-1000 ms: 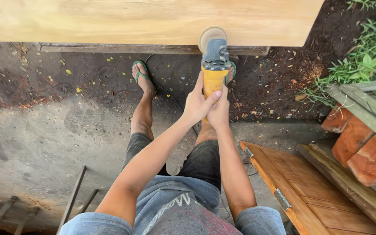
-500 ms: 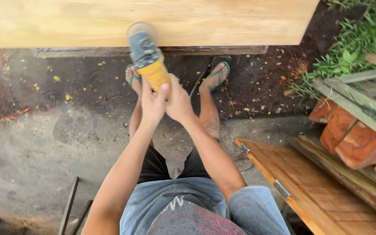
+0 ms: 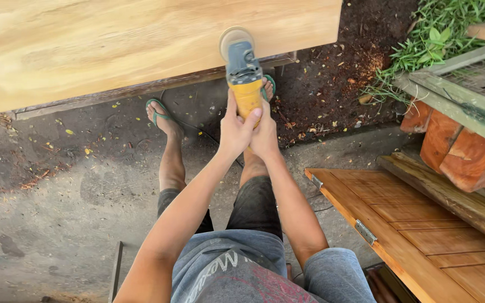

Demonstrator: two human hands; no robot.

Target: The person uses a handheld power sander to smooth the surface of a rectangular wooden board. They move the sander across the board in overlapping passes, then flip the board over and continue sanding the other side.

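The sander [image 3: 242, 70], a yellow and grey power tool with a round pad at its far end, is sitting with that pad against the near edge of a wide pale wooden board [image 3: 113, 45] that is lying across the top of the view. Both hands are gripping its yellow body from below: the left hand [image 3: 235, 130] is wrapping its fingers [image 3: 232, 106] tightly around the left side of the handle, and the right hand [image 3: 265, 134] is closing around the right side, pressed against the left one. Both arms are reaching straight forward from the body. A thin dark cord is trailing down from the tool past the right knee. Under the board, two feet in green sandals [image 3: 161, 112] are standing on the concrete floor [image 3: 46, 213], which is meeting dark soil farther out. To the right, a slatted wooden door panel [image 3: 422, 230] with a metal hinge [image 3: 365, 231] is lying flat, and beyond it reddish wood blocks [image 3: 461, 151] are resting beside green grass [image 3: 444, 33].
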